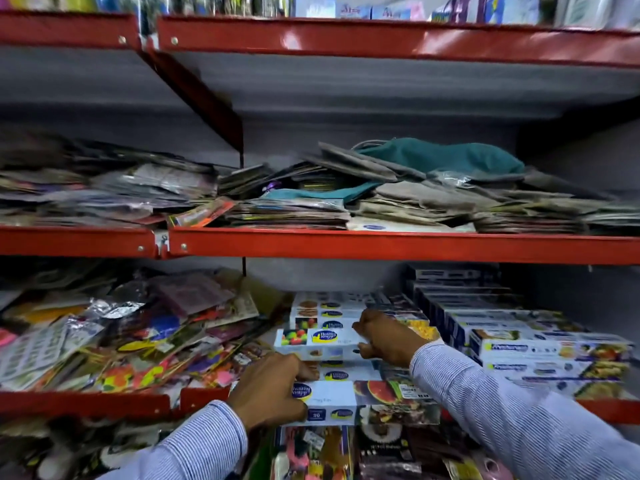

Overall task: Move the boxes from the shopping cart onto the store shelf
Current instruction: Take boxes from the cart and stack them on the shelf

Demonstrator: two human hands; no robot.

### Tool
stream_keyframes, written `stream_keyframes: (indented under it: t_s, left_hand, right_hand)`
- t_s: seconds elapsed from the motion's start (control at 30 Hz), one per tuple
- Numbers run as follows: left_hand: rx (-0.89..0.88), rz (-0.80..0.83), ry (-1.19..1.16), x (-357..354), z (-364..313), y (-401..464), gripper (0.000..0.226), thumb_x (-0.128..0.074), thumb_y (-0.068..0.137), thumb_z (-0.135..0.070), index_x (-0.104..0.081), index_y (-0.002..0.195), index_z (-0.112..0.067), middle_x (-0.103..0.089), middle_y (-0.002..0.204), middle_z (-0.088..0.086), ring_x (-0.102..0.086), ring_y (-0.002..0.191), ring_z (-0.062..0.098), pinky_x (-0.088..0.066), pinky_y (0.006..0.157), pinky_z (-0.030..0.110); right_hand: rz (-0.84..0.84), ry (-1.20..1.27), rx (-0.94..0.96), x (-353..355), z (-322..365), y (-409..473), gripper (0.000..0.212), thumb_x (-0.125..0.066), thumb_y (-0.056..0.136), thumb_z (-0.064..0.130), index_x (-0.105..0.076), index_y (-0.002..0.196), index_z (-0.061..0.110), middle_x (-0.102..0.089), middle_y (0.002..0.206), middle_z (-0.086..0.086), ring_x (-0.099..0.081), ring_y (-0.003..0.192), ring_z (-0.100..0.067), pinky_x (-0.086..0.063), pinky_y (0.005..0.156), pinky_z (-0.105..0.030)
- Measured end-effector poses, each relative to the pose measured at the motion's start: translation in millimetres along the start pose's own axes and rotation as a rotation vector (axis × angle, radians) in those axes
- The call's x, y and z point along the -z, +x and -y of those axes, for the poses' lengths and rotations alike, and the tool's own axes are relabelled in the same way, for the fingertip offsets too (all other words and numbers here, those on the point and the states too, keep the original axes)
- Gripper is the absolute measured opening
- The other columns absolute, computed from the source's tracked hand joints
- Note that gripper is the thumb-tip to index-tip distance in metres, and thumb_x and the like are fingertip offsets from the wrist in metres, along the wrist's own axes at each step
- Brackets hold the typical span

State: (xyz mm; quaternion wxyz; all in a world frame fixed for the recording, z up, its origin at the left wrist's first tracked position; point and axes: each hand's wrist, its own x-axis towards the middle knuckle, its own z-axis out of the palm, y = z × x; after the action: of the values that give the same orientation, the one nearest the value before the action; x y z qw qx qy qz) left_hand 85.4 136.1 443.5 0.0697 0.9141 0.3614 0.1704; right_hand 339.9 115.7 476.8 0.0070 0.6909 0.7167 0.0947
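Long white food-wrap boxes with fruit pictures lie stacked on the lower red shelf [602, 410]. My left hand [268, 393] grips the left end of the front box [363, 400], the one with a watermelon picture. My right hand [388, 339] is closed on the right end of a box [315, 342] lying higher and further back on the stack. More of the same boxes [329, 308] run toward the shelf's back wall. Both sleeves are striped pale blue. The shopping cart is not in view.
Blue and white boxes [536, 348] are stacked at the right of the same shelf. Loose colourful packets [131, 341] fill its left part. The middle shelf [381, 244] holds flat packets and folded cloths. More goods hang below the shelf's front edge.
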Motion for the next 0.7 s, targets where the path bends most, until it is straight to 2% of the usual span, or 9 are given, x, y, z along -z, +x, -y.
stream_keyframes:
  t_s: [0.13,0.23,0.33,0.53,0.7]
  left_hand:
    - [-0.013,0.024,-0.008,-7.2,5.7,11.8,0.063,-0.071,0.065,-0.035,-0.064,0.127,-0.037,-0.069,0.125,-0.017,-0.062,0.111,0.007,-0.044,0.085,0.017]
    - [-0.004,0.052,-0.009,-15.4,11.7,15.8,0.063,-0.07,0.065,-0.038,-0.063,0.128,-0.039,-0.067,0.126,-0.016,-0.06,0.112,0.009,-0.049,0.09,0.024]
    - [-0.003,0.059,-0.008,-21.2,15.0,20.4,0.063,-0.07,0.065,-0.038,-0.063,0.127,-0.039,-0.068,0.124,-0.016,-0.061,0.11,0.009,-0.052,0.092,0.029]
    - [-0.011,0.034,-0.002,-23.6,9.2,36.7,0.06,-0.073,0.069,-0.031,-0.063,0.129,-0.033,-0.067,0.129,-0.011,-0.061,0.115,0.014,-0.051,0.09,0.026]
    - [-0.007,-0.031,0.016,-26.0,3.1,60.6,0.055,-0.07,0.067,-0.029,-0.067,0.122,-0.034,-0.072,0.121,-0.005,-0.064,0.113,0.022,-0.055,0.087,0.033]
  right_hand:
    - [0.034,-0.06,-0.028,-28.4,-11.5,20.6,0.042,-0.052,0.098,0.031,-0.05,0.131,0.006,-0.046,0.135,-0.019,-0.05,0.124,-0.037,-0.048,0.099,-0.045]
    - [0.033,0.007,-0.037,-43.4,-19.8,25.8,0.043,-0.052,0.099,0.03,-0.048,0.134,0.006,-0.045,0.138,-0.019,-0.046,0.128,-0.035,-0.043,0.105,-0.042]
    - [0.017,0.068,-0.043,-53.0,-24.1,28.4,0.045,-0.056,0.097,0.029,-0.048,0.136,0.007,-0.046,0.137,-0.016,-0.045,0.129,-0.033,-0.044,0.105,-0.041]
    - [-0.159,0.174,-0.116,-50.2,-33.9,25.4,0.049,-0.068,0.087,0.035,-0.059,0.133,0.019,-0.057,0.137,-0.005,-0.059,0.12,-0.027,-0.05,0.1,-0.036]
    - [-0.183,0.236,-0.13,-34.3,-46.0,15.3,0.036,-0.061,0.09,0.027,-0.066,0.125,0.02,-0.069,0.129,-0.005,-0.066,0.114,-0.025,-0.054,0.096,-0.036]
